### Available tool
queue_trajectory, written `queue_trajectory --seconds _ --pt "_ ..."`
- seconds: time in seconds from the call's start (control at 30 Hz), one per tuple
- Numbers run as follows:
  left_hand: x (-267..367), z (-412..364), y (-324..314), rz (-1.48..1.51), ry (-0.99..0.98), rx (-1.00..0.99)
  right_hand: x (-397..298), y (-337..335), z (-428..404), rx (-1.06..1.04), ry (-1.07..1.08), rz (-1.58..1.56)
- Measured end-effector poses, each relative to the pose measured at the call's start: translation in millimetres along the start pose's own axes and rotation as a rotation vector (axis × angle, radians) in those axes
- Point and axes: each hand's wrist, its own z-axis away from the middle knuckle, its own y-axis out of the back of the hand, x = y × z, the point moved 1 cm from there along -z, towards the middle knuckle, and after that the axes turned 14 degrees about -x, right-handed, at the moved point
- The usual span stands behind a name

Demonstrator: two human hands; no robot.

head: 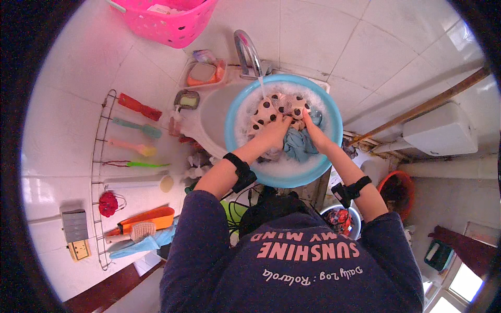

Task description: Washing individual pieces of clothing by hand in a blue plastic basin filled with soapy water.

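Note:
A light blue plastic basin [231, 135] of sudsy water rests over the right part of the white sink [213, 117]. In it lies a pale cloth with black polka dots [266, 111], bunched up among the foam. My left hand [277, 131] has its fingers bent over the near side of this cloth. At the cloth's right edge, my right hand [313, 131] grips it, with some fingers hidden. A wet blue-grey cloth [299, 144] sits between my wrists. Water runs from the chrome faucet [248, 51] into the basin's far side.
A pink plastic basket [168, 23] is high at the back left. Soap containers [203, 74] stand on the sink's left corner. Brushes and combs hang from a wire rack [96, 182] on the left wall. A wooden pole [422, 105] leans at right, near a red bucket [411, 191].

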Motion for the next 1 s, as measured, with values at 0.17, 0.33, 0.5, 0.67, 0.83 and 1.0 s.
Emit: queue_trajectory --seconds 0.17,0.33,0.5,0.67,0.83,1.0 --pt "26.1 11.8 -1.9 -0.354 0.116 0.086 4.0 8.4 2.8 -0.042 -0.146 -0.104" --pt "13.7 8.6 -14.4 -0.330 -0.006 0.282 -0.5 1.4 6.5 -0.011 -0.268 -0.021" --pt "14.4 26.8 28.5 -0.364 -0.169 0.340 0.2 -14.7 7.7 0.077 0.041 -0.216" --pt "57.3 81.5 123.2 -0.247 -0.183 0.341 -85.7 -42.4 45.2 0.002 0.305 -0.292" --pt "98.0 122.9 208.8 -0.455 -0.233 0.587 -176.6 -55.8 62.0 -0.101 0.537 -0.182" --pt "122.7 156.8 266.9 -0.638 -0.321 0.829 -252.3 -91.6 91.6 -0.157 0.703 -0.103"
